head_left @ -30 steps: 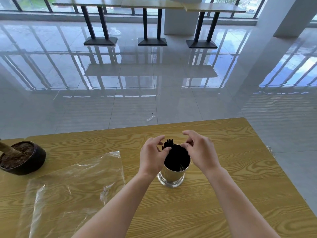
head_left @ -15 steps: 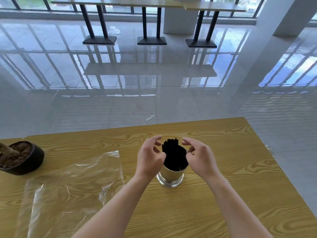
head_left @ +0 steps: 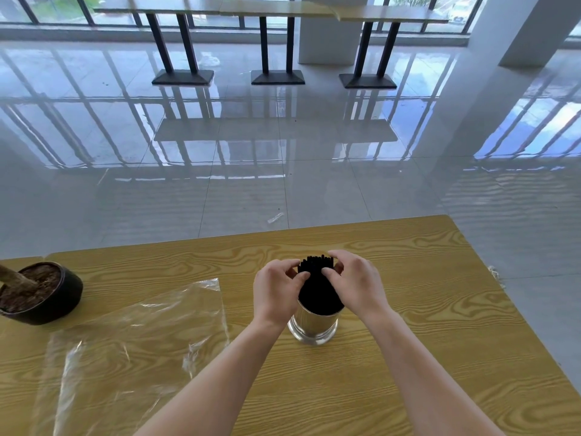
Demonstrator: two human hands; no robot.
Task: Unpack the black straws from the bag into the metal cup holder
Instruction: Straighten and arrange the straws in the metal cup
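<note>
A bundle of black straws (head_left: 317,286) stands upright in the shiny metal cup holder (head_left: 312,325) at the middle of the wooden table (head_left: 408,309). My left hand (head_left: 276,292) presses the bundle from the left, fingertips on the straws near their tops. From the right, my right hand (head_left: 356,284) curls its fingers over the same straw tops. The two hands squeeze the bundle between them. The clear plastic bag (head_left: 125,338) lies flat and empty on the table to the left.
A dark pot of soil (head_left: 37,292) with a stem sits at the table's left edge. The table's far edge and right corner are close behind the cup. Beyond lies a glossy tiled floor with several high tables by the windows.
Both hands closed in from an open pose around the cup rim and now pinch the straw tops together. The cup and the bag stayed where they were.
</note>
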